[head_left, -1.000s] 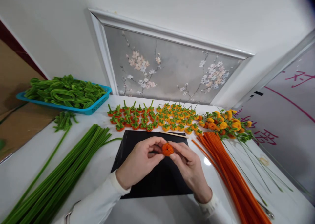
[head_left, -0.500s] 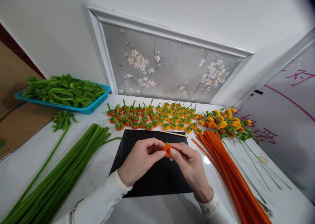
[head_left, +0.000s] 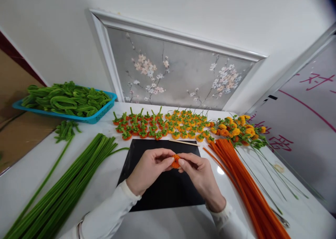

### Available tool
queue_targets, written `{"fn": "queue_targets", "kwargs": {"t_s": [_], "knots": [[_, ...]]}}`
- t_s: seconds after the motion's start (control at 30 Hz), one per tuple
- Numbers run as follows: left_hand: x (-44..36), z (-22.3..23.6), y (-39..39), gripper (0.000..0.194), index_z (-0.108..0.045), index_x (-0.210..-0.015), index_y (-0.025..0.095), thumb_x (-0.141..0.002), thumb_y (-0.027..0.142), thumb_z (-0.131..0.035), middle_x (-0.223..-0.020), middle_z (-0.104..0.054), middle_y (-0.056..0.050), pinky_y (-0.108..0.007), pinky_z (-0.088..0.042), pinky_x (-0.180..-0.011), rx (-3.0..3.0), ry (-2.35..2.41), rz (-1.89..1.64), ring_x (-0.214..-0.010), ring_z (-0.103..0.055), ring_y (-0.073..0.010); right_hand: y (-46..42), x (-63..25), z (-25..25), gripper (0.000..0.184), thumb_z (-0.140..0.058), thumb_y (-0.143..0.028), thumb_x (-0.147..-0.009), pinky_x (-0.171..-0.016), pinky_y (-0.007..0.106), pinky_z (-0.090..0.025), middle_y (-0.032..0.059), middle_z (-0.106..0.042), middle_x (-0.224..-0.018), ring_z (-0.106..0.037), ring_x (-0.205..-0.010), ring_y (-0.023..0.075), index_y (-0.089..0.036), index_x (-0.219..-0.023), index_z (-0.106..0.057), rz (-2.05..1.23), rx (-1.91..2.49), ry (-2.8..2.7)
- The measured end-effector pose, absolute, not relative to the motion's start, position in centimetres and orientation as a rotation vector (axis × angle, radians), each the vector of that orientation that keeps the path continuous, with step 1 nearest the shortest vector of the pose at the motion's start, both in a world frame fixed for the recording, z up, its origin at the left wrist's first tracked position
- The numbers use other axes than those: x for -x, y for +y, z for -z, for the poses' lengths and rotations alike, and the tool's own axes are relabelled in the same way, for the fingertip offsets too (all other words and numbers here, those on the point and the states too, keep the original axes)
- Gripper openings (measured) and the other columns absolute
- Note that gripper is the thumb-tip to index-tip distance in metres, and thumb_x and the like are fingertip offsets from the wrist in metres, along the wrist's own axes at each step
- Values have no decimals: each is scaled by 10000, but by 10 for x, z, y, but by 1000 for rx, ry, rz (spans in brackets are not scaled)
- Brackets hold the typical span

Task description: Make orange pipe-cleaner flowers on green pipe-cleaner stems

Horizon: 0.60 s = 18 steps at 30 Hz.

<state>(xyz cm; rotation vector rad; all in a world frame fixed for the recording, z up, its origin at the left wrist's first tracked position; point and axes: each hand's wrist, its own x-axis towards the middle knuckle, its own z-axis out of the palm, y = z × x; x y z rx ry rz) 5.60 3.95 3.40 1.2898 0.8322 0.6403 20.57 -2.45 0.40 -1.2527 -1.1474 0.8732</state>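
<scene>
Both hands meet over a black mat (head_left: 162, 193) on the white table. Between them is a small orange pipe-cleaner pumpkin (head_left: 175, 161). My left hand (head_left: 148, 171) pinches it from the left with thumb and forefinger. My right hand (head_left: 200, 175) pinches it from the right, fingers closed round it. Most of the pumpkin is hidden by the fingertips. A thin wooden stick (head_left: 183, 142) lies along the mat's far edge.
Rows of finished orange pumpkins with green stems (head_left: 160, 127) lie behind the mat, yellow ones on wire stems (head_left: 240, 130) to the right. Orange pipe cleaners (head_left: 244, 186) lie at right, green ones (head_left: 68, 183) at left. A blue basket (head_left: 101, 114) holds bent green pieces.
The pumpkin has been turned and squeezed between the fingertips, so less of it shows now. Both hands have stayed over the mat, drawing slightly closer together.
</scene>
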Motion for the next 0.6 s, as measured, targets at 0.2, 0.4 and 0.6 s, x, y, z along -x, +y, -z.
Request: {"fn": "queue_targets", "kwargs": {"t_s": [0.2, 0.4, 0.6], "knots": [[-55, -31, 41, 294, -683, -980, 142, -722, 282, -705, -863, -704, -48, -295, -551, -745, -1230, 859, -672, -771, -668, -160, -24, -211, -3, 280, -637, -384, -793, -608, 295, -547, 44, -693, -703, -634, -598, 158, -159, -945, -704, -905, 1308, -1075], [-54, -30, 41, 265, -695, -976, 135, -754, 278, -667, -930, -723, -80, -287, -557, -733, -1319, 888, -692, -821, -674, -184, -25, -211, -6, 277, -612, -429, -808, -486, 222, -497, -4, -600, -565, -570, -490, 116, -154, -783, -628, -878, 1388, -1073], [-57, -30, 40, 201, -719, -892, 130, -730, 243, -676, -880, -729, -61, -286, -564, -747, -1343, 876, -683, -813, -679, -191, -24, -203, -2, 285, -595, -430, -816, -462, 217, -462, -4, -579, -551, -543, -468, 112, -148, -799, -633, -900, 1423, -1157]]}}
